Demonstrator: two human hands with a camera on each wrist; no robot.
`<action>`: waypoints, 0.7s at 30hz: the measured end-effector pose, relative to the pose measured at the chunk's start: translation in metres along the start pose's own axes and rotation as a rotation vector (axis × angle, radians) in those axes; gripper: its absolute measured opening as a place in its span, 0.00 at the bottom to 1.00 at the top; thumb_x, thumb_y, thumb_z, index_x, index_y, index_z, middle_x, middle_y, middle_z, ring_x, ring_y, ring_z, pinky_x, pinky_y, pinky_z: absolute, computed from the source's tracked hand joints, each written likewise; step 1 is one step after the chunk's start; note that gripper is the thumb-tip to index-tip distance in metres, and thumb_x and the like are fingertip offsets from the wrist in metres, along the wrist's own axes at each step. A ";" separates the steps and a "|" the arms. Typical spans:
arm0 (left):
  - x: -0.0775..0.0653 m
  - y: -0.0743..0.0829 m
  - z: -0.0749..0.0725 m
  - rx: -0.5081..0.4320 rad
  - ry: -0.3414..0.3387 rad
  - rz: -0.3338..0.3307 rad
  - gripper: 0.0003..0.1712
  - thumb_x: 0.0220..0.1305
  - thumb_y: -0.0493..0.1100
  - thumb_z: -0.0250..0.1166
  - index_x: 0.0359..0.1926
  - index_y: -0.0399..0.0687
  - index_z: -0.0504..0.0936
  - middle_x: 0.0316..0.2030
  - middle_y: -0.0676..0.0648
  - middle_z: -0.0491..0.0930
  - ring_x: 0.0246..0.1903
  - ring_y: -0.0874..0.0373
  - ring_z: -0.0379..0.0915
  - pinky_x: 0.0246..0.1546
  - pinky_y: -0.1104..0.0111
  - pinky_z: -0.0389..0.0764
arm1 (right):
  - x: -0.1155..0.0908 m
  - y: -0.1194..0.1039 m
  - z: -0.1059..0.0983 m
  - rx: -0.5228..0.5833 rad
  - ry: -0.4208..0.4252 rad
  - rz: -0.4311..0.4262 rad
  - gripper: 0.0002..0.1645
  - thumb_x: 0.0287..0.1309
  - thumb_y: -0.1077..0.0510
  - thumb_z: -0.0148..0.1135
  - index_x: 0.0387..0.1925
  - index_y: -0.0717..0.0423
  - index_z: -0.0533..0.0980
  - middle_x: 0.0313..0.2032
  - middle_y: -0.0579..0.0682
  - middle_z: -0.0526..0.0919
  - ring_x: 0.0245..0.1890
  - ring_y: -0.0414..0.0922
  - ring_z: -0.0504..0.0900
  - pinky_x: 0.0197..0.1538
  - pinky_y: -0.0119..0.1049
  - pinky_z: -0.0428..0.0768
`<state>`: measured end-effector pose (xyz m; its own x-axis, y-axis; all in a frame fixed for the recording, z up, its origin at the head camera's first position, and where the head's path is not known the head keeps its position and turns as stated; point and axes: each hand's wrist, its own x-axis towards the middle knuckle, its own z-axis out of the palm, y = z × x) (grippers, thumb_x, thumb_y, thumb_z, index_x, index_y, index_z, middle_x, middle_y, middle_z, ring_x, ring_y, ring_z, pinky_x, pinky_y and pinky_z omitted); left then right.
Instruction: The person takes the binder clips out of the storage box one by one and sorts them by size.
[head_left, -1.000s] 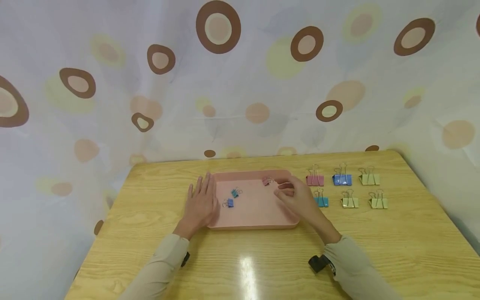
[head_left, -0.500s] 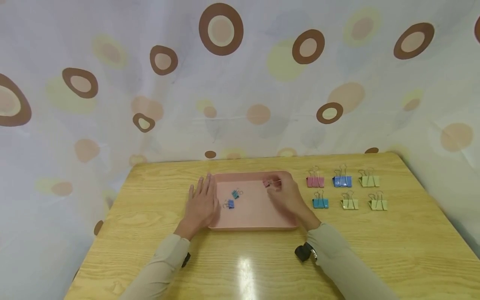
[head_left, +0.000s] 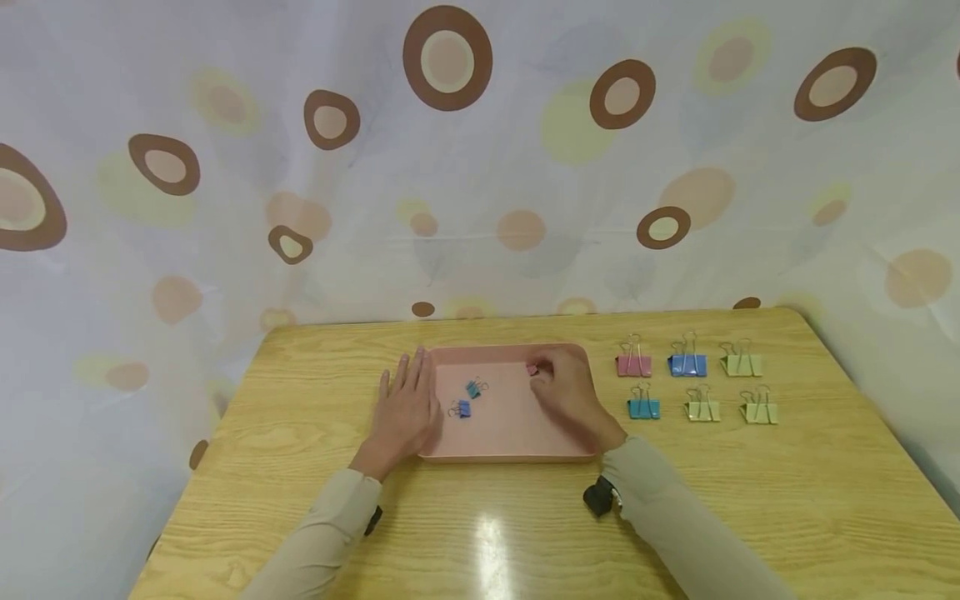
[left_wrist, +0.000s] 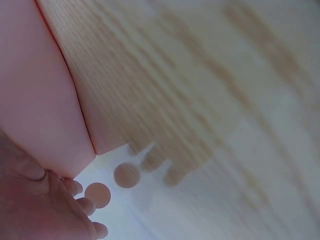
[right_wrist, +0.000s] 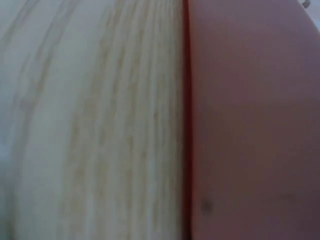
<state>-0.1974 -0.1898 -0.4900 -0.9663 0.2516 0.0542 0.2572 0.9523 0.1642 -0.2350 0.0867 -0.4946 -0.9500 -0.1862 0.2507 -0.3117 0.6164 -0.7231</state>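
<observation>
In the head view a shallow pink tray (head_left: 502, 457) lies on the wooden table. My left hand (head_left: 403, 412), fingers straight, rests along the tray's left side; its palm and fingertips also show beside the pink tray wall (left_wrist: 47, 90) in the left wrist view. Over the tray's right part, my right hand (head_left: 570, 390) pinches a small pink binder clip (head_left: 532, 369) between curled thumb and forefinger, the clip's wire handles hidden by the fingers. A small teal binder clip (head_left: 474, 389) and a small blue binder clip (head_left: 464, 409) lie in the left part of the tray.
Right of the tray, larger binder clips stand in two rows. The back row has pink (head_left: 634, 366), blue (head_left: 687, 364) and pale green (head_left: 743, 364) ones; the front row has a teal one (head_left: 644, 408) and two pale yellow-green ones (head_left: 702, 410). A dotted curtain (head_left: 480, 167) hangs behind the table.
My right hand has moved left from the tray's right rim to the small pink binder clip and closed its fingers on it. The left hand has stayed at the tray's side.
</observation>
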 end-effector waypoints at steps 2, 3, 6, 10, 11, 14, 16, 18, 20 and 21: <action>0.000 0.000 0.000 0.001 0.002 0.000 0.37 0.80 0.46 0.41 0.81 0.35 0.46 0.81 0.38 0.45 0.79 0.38 0.41 0.75 0.41 0.45 | 0.000 0.001 0.001 -0.016 0.009 -0.009 0.13 0.54 0.71 0.66 0.43 0.67 0.85 0.44 0.59 0.87 0.49 0.54 0.83 0.56 0.52 0.80; 0.000 0.001 -0.001 0.004 0.001 -0.001 0.37 0.80 0.47 0.41 0.81 0.36 0.46 0.81 0.39 0.45 0.79 0.39 0.41 0.75 0.41 0.45 | -0.001 0.001 0.002 -0.018 0.012 -0.013 0.12 0.54 0.71 0.66 0.42 0.67 0.85 0.43 0.59 0.88 0.48 0.54 0.83 0.56 0.51 0.80; 0.000 0.000 -0.001 0.013 0.000 -0.003 0.37 0.80 0.47 0.41 0.81 0.36 0.45 0.81 0.39 0.45 0.79 0.39 0.41 0.75 0.41 0.45 | -0.001 0.001 0.002 0.002 0.007 -0.016 0.10 0.55 0.70 0.69 0.41 0.66 0.85 0.40 0.58 0.88 0.43 0.53 0.84 0.51 0.50 0.82; 0.000 0.000 -0.001 0.021 0.001 -0.002 0.37 0.80 0.46 0.41 0.81 0.36 0.45 0.81 0.39 0.45 0.79 0.39 0.41 0.75 0.41 0.45 | -0.003 0.002 0.000 0.045 -0.012 -0.017 0.08 0.55 0.71 0.70 0.38 0.67 0.85 0.35 0.57 0.87 0.36 0.51 0.84 0.43 0.45 0.83; 0.000 0.000 -0.001 0.022 0.003 0.000 0.36 0.80 0.46 0.41 0.81 0.36 0.46 0.81 0.39 0.45 0.79 0.39 0.41 0.75 0.41 0.45 | -0.003 0.002 -0.001 0.053 -0.015 -0.018 0.07 0.55 0.71 0.70 0.37 0.66 0.85 0.34 0.57 0.87 0.35 0.50 0.84 0.42 0.44 0.83; 0.000 0.000 -0.001 0.013 0.006 0.004 0.36 0.80 0.46 0.41 0.81 0.35 0.46 0.81 0.38 0.45 0.79 0.38 0.42 0.75 0.40 0.45 | -0.003 0.001 -0.001 0.051 -0.020 -0.027 0.07 0.53 0.72 0.71 0.36 0.65 0.85 0.32 0.56 0.87 0.33 0.49 0.83 0.40 0.41 0.82; 0.000 0.001 -0.002 0.007 0.000 0.003 0.36 0.80 0.46 0.40 0.81 0.35 0.46 0.81 0.39 0.45 0.79 0.38 0.41 0.75 0.40 0.45 | -0.004 0.001 -0.001 0.045 -0.021 -0.033 0.07 0.53 0.72 0.72 0.36 0.65 0.85 0.32 0.55 0.87 0.33 0.48 0.83 0.40 0.41 0.83; -0.001 0.001 -0.002 0.006 -0.008 0.001 0.36 0.80 0.46 0.40 0.81 0.36 0.46 0.81 0.39 0.44 0.79 0.39 0.41 0.75 0.40 0.44 | -0.005 0.002 -0.001 0.051 -0.026 -0.037 0.08 0.53 0.72 0.72 0.36 0.65 0.85 0.32 0.55 0.87 0.33 0.48 0.84 0.40 0.42 0.83; 0.000 0.001 -0.002 0.012 -0.014 -0.003 0.36 0.81 0.47 0.40 0.81 0.37 0.45 0.81 0.40 0.43 0.79 0.39 0.40 0.76 0.41 0.44 | -0.006 0.001 -0.002 0.073 -0.031 -0.044 0.08 0.54 0.72 0.71 0.38 0.65 0.85 0.33 0.56 0.87 0.34 0.49 0.84 0.41 0.43 0.84; 0.000 0.001 -0.002 0.016 -0.016 -0.005 0.36 0.81 0.47 0.40 0.81 0.37 0.44 0.81 0.40 0.42 0.79 0.39 0.40 0.76 0.41 0.44 | -0.006 0.001 -0.002 0.089 -0.033 -0.051 0.09 0.54 0.72 0.71 0.38 0.66 0.85 0.34 0.56 0.87 0.35 0.49 0.84 0.42 0.44 0.84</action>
<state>-0.1969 -0.1890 -0.4875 -0.9677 0.2493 0.0376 0.2521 0.9562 0.1489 -0.2296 0.0901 -0.4953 -0.9326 -0.2414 0.2683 -0.3586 0.5351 -0.7649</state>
